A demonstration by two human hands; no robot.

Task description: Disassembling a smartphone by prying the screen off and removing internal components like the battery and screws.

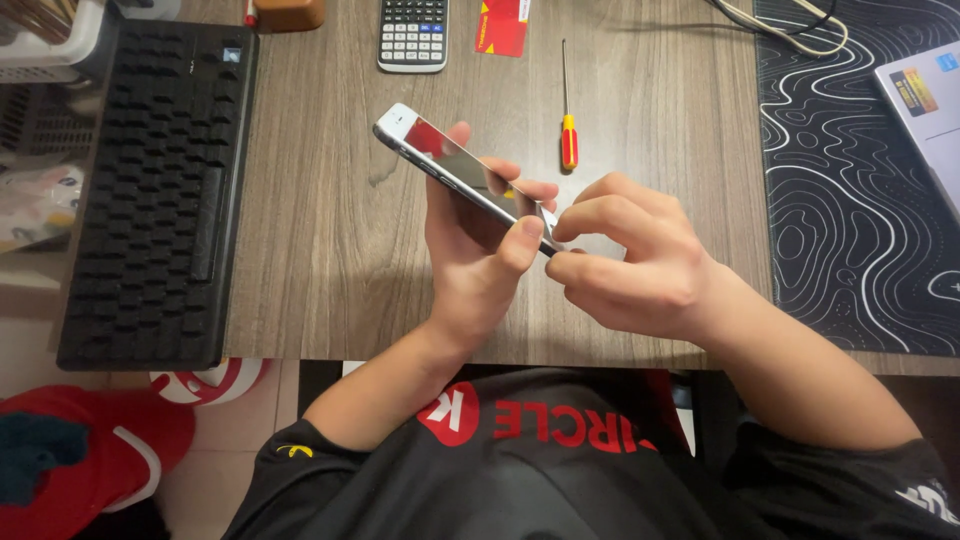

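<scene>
Left hand [478, 262] is clamped around a white smartphone [462, 172], held tilted above the tabletop [320, 230]. Right hand [630, 258] pinches together at its near end. Judgement: steady grip advised; screwdriver [567, 110] lies beyond, untouched.

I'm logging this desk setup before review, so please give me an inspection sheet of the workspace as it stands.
Surface: wooden desk, with a black patterned mat at its right end.
Job's things: white smartphone, tilted, held off the desk; red and yellow screwdriver lying beside it, untouched.
Clutter: black keyboard at left, calculator, red card, brown object at the top edge.
Grippers: left hand wraps the phone; right hand has its fingers pinched at the phone's lower end.
Cables: pale cable looped at top right.
Surroundings: red cap on the floor at lower left; laptop corner at right.
</scene>
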